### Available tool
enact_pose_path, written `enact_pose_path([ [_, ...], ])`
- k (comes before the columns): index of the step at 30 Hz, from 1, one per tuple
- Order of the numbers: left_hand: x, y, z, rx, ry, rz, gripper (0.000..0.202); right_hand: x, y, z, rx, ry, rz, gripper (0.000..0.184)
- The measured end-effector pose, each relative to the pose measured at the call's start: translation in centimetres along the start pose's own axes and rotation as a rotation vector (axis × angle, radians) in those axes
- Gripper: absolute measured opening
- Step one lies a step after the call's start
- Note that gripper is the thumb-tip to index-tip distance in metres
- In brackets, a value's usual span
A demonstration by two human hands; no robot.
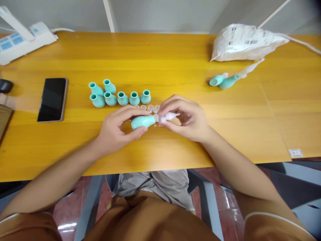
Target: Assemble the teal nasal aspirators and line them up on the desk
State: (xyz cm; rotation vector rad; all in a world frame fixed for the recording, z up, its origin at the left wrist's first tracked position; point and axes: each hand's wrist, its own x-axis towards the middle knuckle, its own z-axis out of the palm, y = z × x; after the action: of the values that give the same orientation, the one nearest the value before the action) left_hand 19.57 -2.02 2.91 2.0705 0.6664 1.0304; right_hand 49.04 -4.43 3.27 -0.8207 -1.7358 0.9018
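My left hand (117,125) is closed around a mint-green squeeze bulb (140,122), which lies on its side with its neck to the right. My right hand (187,117) pinches a clear pointed nozzle (170,116) at that neck; whether the nozzle is seated on the bulb or only touching it I cannot tell. Just beyond my fingers, several small clear plastic rings (150,108) sit in a row, partly hidden by the hands. Tiny pale discs (155,125) lie beneath the nozzle. Several open-necked mint-green bulbs (122,98) stand behind my left hand.
At the back right, two bulbs with nozzles (228,82) lie near a white plastic bag (245,43). A black phone (52,99) rests on the left, with a white power strip (27,42) behind it. A small card (296,153) lies near the table's right front edge.
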Motion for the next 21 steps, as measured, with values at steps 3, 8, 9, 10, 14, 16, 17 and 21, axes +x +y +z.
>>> enact_pose_path([
  [3, -0.10, -0.41, 0.17, -0.198, 0.004, -0.120, 0.031, 0.10, 0.05, -0.58, -0.058, 0.007, -0.060, 0.014],
  [8, -0.04, -0.37, 0.30, -0.435, -0.011, -0.240, 0.031, 0.19, 0.19, -1.03, -0.111, 0.002, -0.198, 0.016],
  [9, -0.02, -0.26, 0.31, -0.464, -0.018, -0.278, 0.033, 0.20, 0.23, -1.09, -0.137, -0.012, -0.227, 0.016],
  [10, 0.00, -0.14, 0.32, -0.481, -0.023, -0.316, 0.035, 0.20, 0.26, -1.14, -0.162, -0.026, -0.258, 0.017],
  [14, -0.03, 0.05, 0.35, -0.478, -0.019, -0.357, 0.039, 0.17, 0.27, -1.17, -0.191, -0.051, -0.329, 0.023],
  [16, -0.09, -0.04, 0.37, -0.442, -0.005, -0.323, 0.037, 0.14, 0.21, -1.07, -0.178, -0.057, -0.316, 0.024],
  [17, -0.13, -0.12, 0.38, -0.416, 0.004, -0.303, 0.037, 0.12, 0.17, -1.01, -0.173, -0.059, -0.306, 0.024],
  [21, -0.25, -0.41, 0.39, -0.317, 0.020, -0.254, 0.038, -0.03, 0.07, -0.87, -0.178, -0.052, -0.276, 0.024],
])
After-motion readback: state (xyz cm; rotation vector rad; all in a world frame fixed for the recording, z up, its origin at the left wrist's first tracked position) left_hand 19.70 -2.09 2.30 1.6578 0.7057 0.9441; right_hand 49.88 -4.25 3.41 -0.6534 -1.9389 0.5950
